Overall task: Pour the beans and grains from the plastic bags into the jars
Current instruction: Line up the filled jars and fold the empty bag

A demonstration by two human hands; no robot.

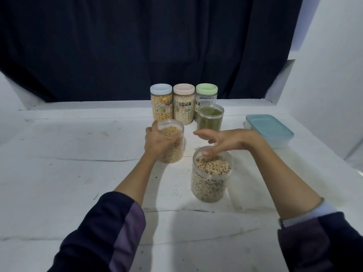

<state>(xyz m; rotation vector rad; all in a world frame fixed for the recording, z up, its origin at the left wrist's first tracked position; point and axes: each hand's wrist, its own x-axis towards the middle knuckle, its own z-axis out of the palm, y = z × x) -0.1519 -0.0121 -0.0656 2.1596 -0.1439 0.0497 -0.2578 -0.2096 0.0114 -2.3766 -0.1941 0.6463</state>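
My left hand (157,141) grips an uncapped clear jar of tan beans (172,152) in the middle of the white table (68,163). Just right and nearer stands an open jar of black-eyed beans (211,177). My right hand (222,141) hovers over its mouth with fingers spread and relaxed, holding nothing. Behind them an open jar of green mung beans (210,117) stands upright. No plastic bag is in view.
Three capped jars line the back: a blue-lidded jar of corn (161,101), a pink-lidded jar of pale grain (183,103) and a green-lidded jar (206,93). A lidded teal plastic box (269,129) lies at the right. A dark curtain hangs behind.
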